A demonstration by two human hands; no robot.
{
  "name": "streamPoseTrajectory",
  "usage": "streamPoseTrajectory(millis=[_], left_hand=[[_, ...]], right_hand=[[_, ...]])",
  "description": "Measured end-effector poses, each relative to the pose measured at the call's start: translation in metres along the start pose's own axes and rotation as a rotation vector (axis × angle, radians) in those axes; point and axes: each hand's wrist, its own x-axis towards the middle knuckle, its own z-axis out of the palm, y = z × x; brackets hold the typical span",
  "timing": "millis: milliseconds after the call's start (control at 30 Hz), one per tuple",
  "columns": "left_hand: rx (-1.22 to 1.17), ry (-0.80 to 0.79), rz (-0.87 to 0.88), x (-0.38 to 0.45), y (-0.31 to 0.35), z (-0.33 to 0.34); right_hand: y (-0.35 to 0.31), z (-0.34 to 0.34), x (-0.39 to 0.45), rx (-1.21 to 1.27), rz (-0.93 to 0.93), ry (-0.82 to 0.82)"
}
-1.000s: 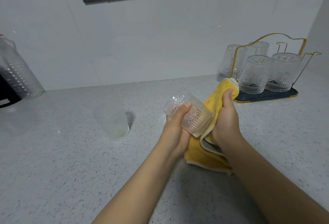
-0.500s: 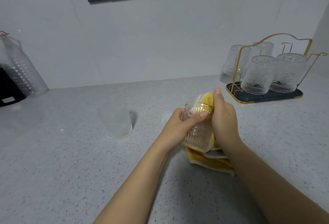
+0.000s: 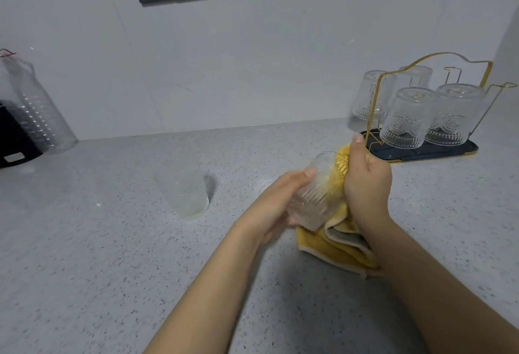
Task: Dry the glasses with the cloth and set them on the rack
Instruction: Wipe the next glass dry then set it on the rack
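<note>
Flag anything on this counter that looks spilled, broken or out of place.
Nothing stands out. Four clear patterned glasses hang upside down on the gold wire rack; a frosted tumbler stands upright. The left hand holds a ribbed glass while the right hand works the yellow cloth.

Six glasses total: four upside down on the rack [image 3: 415,154] past the grip, one in the grip [image 3: 314,196], one standing left of it [image 3: 184,190]. One yellow cloth [image 3: 337,249], one plastic bottle [image 3: 36,109].
</note>
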Motion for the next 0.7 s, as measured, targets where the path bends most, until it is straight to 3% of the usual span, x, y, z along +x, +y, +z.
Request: streamPoseTrajectory(millis=[100,200,267,333,400,500,633,700], left_hand=[[0.214,0.145,0.198,0.001,-0.011,0.011],[0.153,0.165,0.227,0.005,-0.015,0.014],[-0.118,0.038,0.126,0.007,-0.010,0.011],[-0.442,-0.083,-0.083,0.006,-0.006,0.009],[-0.505,-0.144,-0.195,0.003,-0.004,0.008],[-0.221,-0.028,-0.098,0.003,-0.005,0.011],[0.240,0.163,0.230,0.002,-0.018,0.019],[0.239,0.204,0.326,0.005,-0.024,0.022]], right_hand=[[0.004,-0.001,0.009,-0.044,0.076,0.059],[0.007,0.001,0.008,-0.018,0.074,0.054],[0.006,0.002,0.003,0.028,0.020,0.039],[0.005,0.003,-0.002,0.076,-0.061,0.016],[0.003,0.003,-0.005,0.100,-0.109,0.000],[0.003,0.001,0.001,0.106,-0.032,0.054],[0.009,0.000,0.011,0.025,0.073,0.091],[0.010,0.000,0.011,0.010,0.087,0.076]])
